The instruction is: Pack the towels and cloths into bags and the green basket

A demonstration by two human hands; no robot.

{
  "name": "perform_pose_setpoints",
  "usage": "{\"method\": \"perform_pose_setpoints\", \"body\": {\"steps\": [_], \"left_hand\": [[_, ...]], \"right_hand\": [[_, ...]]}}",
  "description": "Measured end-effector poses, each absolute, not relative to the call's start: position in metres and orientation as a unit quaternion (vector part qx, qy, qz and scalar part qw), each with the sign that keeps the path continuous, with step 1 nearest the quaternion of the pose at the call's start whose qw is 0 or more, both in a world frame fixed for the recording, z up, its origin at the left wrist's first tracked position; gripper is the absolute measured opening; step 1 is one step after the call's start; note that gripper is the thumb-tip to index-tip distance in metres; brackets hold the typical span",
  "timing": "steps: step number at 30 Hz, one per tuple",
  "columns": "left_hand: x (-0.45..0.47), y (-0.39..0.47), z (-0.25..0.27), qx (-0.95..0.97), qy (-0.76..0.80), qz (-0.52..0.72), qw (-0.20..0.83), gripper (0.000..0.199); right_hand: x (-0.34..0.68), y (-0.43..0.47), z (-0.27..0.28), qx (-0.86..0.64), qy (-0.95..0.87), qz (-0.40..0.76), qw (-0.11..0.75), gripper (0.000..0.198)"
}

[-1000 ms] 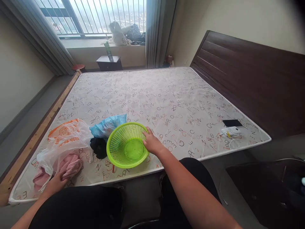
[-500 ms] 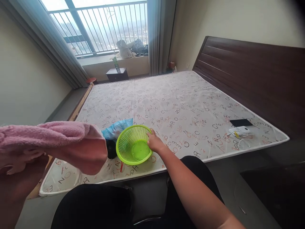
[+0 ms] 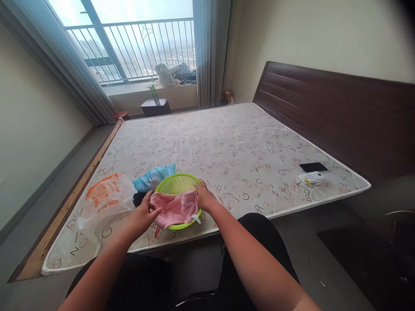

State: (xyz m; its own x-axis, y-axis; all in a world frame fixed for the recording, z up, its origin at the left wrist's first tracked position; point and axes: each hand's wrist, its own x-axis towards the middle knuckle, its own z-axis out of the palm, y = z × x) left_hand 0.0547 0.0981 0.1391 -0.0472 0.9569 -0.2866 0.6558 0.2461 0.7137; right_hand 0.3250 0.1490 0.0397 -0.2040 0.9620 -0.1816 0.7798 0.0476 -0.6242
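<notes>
A lime-green mesh plastic basket (image 3: 177, 183) stands near the mattress's front edge. Across its opening lies a pink fluffy cloth (image 3: 173, 207), partly inside, with a small white tag at its lower right. My left hand (image 3: 145, 218) is closed on the cloth's left side, thumb and fingers at its edge. On the right rim, my right hand (image 3: 205, 198) grips the basket, its fingertips partly hidden beside the cloth. Behind the basket sit a blue plastic bag (image 3: 154, 177) and a black item (image 3: 138, 198), whose kind I cannot make out.
A clear plastic bag with orange print (image 3: 105, 192) lies left on the letter-patterned mattress (image 3: 201, 142). To the right are a black tablet-like slab (image 3: 313, 167) and a white device with a cable (image 3: 313, 177). A dark headboard (image 3: 324, 108) borders the bed's right side.
My left hand has brought the pink cloth from the left down onto the basket. The printed plastic bag has come into view. My right hand stays at the basket's rim.
</notes>
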Motion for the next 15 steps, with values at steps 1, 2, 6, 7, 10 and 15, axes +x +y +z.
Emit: {"method": "perform_pose_setpoints", "body": {"steps": [1, 2, 6, 7, 10, 15], "left_hand": [[0.048, 0.1, 0.128, 0.585, 0.731, 0.213, 0.28, 0.085], [0.041, 0.103, 0.117, 0.575, 0.756, 0.227, 0.217, 0.085], [0.023, 0.115, 0.082, 0.403, 0.803, 0.282, 0.335, 0.073], [0.022, 0.117, 0.076, 0.35, 0.788, 0.284, 0.42, 0.068], [0.031, 0.119, 0.067, 0.283, 0.691, 0.256, 0.614, 0.063], [0.042, 0.115, 0.067, 0.353, 0.668, 0.201, 0.623, 0.07]], "right_hand": [[0.328, 0.149, 0.04, -0.617, -0.706, 0.319, 0.142, 0.058], [0.332, 0.149, 0.041, -0.62, -0.702, 0.323, 0.137, 0.056], [0.349, 0.153, 0.038, -0.613, -0.71, 0.32, 0.132, 0.051], [0.354, 0.154, 0.036, -0.61, -0.715, 0.316, 0.131, 0.052], [0.36, 0.158, 0.034, -0.61, -0.72, 0.308, 0.12, 0.054], [0.354, 0.157, 0.034, -0.612, -0.722, 0.294, 0.134, 0.055]]}}
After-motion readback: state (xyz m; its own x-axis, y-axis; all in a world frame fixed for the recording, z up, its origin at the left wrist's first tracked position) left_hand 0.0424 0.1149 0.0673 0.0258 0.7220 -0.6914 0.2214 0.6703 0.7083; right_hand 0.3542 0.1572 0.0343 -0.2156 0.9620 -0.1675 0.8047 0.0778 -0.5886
